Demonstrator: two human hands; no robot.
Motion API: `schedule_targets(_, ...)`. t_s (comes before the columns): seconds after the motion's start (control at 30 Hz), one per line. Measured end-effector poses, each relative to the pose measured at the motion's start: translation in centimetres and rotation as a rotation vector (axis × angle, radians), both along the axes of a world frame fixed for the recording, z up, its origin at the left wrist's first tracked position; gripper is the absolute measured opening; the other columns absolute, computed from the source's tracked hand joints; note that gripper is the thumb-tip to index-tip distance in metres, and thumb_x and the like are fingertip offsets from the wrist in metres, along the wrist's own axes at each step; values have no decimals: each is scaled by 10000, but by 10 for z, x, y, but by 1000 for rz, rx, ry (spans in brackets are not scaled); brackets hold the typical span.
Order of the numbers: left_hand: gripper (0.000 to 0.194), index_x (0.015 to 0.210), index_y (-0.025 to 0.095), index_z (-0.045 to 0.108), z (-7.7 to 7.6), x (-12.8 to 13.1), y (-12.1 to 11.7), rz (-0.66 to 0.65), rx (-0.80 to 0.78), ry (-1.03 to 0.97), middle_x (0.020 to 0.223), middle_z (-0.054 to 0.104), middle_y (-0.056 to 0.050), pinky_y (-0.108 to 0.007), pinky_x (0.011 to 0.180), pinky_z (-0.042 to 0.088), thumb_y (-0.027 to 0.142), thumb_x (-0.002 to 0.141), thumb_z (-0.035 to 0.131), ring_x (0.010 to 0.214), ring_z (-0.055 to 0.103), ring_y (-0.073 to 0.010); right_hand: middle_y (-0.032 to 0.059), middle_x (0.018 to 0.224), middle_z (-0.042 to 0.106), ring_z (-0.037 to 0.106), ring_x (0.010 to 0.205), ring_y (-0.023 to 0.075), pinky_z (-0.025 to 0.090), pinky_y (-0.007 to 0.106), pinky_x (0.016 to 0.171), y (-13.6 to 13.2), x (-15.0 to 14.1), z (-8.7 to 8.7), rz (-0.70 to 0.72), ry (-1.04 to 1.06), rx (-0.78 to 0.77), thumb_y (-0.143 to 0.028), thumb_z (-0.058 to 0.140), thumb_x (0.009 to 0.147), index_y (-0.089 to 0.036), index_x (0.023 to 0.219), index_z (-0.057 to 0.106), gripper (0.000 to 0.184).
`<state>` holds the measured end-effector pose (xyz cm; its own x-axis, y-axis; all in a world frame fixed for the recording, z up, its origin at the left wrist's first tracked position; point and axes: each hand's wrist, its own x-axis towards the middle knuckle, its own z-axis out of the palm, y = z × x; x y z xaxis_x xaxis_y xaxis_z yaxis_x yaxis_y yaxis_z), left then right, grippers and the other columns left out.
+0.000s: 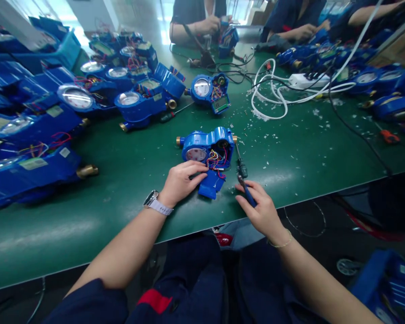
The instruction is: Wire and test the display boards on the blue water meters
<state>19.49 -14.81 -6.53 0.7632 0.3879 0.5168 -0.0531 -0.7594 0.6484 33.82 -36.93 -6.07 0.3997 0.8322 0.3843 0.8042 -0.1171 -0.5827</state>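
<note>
Forearms converging toward blue meter
My left hand, fingers extended, touches it; my right hand holds pliers.

The left hand and right hand are bare. Toward eight o'clock, a watch circles the left wrist—dark round face, shiny rim, pale greyish-lilac strap. Toward four, a thin yellowish bracelet rings the right. The short sleeve is navy; toward seven, a red patch crosses the navy clothing—a dark, roundish detail beside it.
</note>
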Motion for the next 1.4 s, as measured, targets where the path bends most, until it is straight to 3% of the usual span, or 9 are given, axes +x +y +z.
schedule_targets(0.17,154,1001,175,713,2,0,1,44,-129,54,1006,763,-63,-335,875,560,197,858,660,928,715,-186,172,1214,566,548,1122,294,503,481,917,17,-5,-1,109,-275,20,-175,560,920,-138,1140,645,238)
schedule_targets(0.33,151,914,168,689,4,-1,3,154,-105,251,839,732,-39,-277,656,501,297,835,688,696,656,-160,175,1280,532,509,1164,316,494,502,932,31,-7,-2,145,-442,-14,-113,567,886,-153,1174,648,302)
schedule_targets(0.43,202,743,173,647,6,-2,4,132,-15,328,701,679,-13,-257,598,422,308,889,608,626,594,-143,177,1264,543,513,1149,318,490,503,938,31,-6,-5,130,-450,-24,-103,568,877,-141,1131,660,273)
schedule_targets(0.53,215,714,174,622,7,-2,4,88,1,295,671,649,-1,-248,592,398,277,897,576,608,566,-131,172,1218,569,529,1116,306,492,488,927,26,-4,-9,133,-417,-18,-114,564,887,-127,1071,658,207)
schedule_targets(0.83,196,679,178,613,18,-8,3,164,-146,-38,645,649,1,-236,608,453,258,855,579,603,588,-122,152,1134,622,570,1052,278,508,477,893,19,-3,-11,127,-287,26,-179,567,913,-138,999,657,132)
schedule_targets(1.03,480,564,188,647,23,-17,13,203,-202,206,539,647,-3,-243,567,441,388,956,457,527,597,-128,132,1133,633,596,1046,264,521,471,886,17,-2,-13,86,-198,99,-199,565,911,-174,1028,660,153)
schedule_targets(1.17,302,900,197,753,13,-14,12,175,-156,378,786,762,-44,-288,650,507,443,895,578,695,689,-190,138,1136,637,607,1047,263,528,470,890,15,-1,-13,71,-160,146,-222,573,912,-171,1031,655,153)
schedule_targets(1.27,366,1138,184,681,6,-8,6,80,-290,375,987,762,-78,-344,771,545,381,830,680,856,710,-221,141,1140,638,613,1044,262,531,466,887,15,0,-13,75,-150,151,-249,583,916,-171,1033,643,154)
schedule_targets(1.4,318,1094,169,637,6,-3,-3,-26,-429,331,974,731,-63,-351,806,534,291,807,702,874,679,-202,140,1138,643,621,1043,261,529,455,887,13,0,-12,75,-102,174,-260,589,916,-169,1022,631,146)
